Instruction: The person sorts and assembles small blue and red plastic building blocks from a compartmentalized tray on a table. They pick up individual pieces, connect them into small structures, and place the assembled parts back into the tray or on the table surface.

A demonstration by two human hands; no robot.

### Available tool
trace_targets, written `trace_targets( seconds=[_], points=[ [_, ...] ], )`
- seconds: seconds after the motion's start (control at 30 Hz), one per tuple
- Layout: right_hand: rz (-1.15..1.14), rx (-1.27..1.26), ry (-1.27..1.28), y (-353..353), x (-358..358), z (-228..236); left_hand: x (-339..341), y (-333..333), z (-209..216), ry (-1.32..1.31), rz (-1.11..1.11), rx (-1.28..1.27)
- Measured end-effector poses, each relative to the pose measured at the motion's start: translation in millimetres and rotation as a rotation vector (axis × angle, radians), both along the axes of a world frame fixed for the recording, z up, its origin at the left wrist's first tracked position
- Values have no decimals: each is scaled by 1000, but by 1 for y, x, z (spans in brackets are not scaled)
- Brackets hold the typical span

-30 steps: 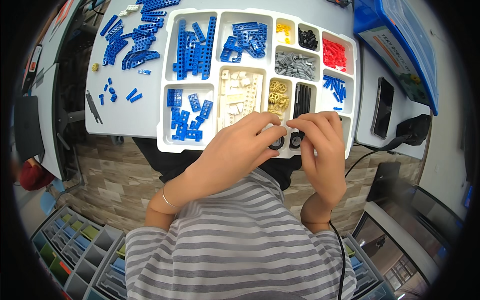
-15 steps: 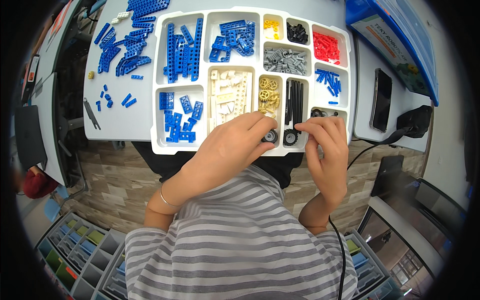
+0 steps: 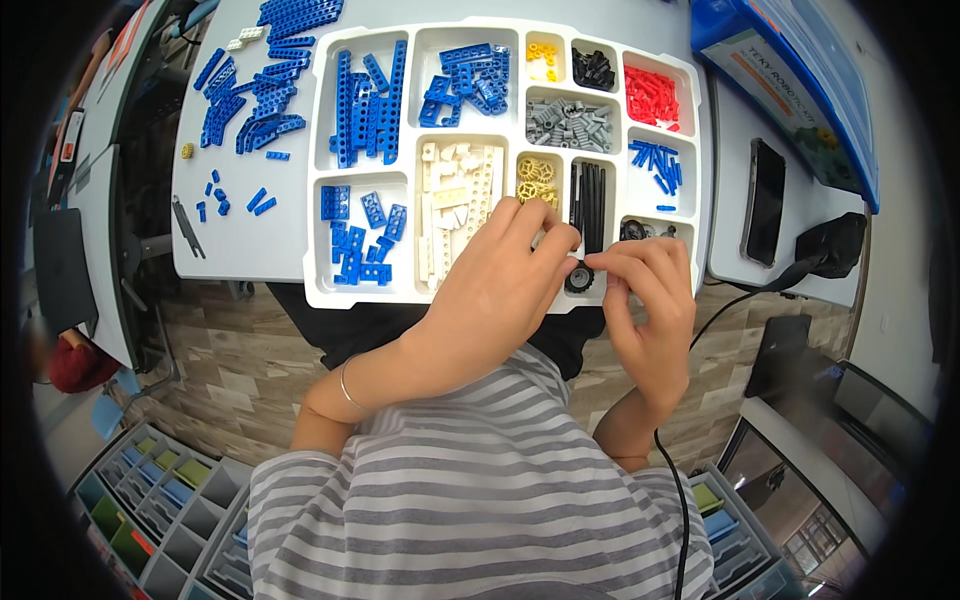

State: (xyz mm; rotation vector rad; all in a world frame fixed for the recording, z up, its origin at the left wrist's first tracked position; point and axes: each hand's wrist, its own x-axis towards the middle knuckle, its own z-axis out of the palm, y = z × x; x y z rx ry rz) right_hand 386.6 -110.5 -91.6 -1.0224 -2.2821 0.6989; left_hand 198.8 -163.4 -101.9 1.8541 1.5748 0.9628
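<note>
A white sorting tray (image 3: 312, 230) full of building-kit parts lies before me. My left hand (image 3: 500, 270) reaches over its gear compartment, fingers curled together, fingertips beside a small black-tyred wheel (image 3: 579, 279) with a grey hub. From the other side my right hand (image 3: 650, 300) bends its fingers in, its index fingertip at the wheel's top edge. Anything pinched between the fingertips is too small or hidden to tell. Black axles (image 3: 592, 205) lie just beyond the wheel. Tan gears (image 3: 537, 170) show above my left fingers; the lower part of that compartment is covered by the hand.
Blue beams (image 3: 270, 95) and small blue pieces are spread on the table left of the tray, near grey tweezer-like tools (image 3: 187, 228). To the right are a phone (image 3: 766, 200), a black pouch (image 3: 832, 245) with a cable, and a blue kit box (image 3: 800, 90).
My left hand has moved right, its fingertips now close to the right ones at the wheel. A second wheel, earlier visible by my left fingers, no longer shows. My right hand has barely shifted.
</note>
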Motion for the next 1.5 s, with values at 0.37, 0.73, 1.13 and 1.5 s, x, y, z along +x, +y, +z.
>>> trace_targets(
  seconds=[0.37, 0.73, 1.13, 1.5],
  points=[
    [27, 35, 49, -1, -12, -6, -18, -10, 7, -235, -22, -136],
    [136, 12, -92, -4, -18, -6, -26, -14, 16, -142, 82, -89],
    [70, 116, -252, 1, -40, -11, -33, -6, 22, -343, 287, -168],
    [51, 21, -116, 13, -28, -8, -25, 3, 0, -122, 16, 41]
  ],
)
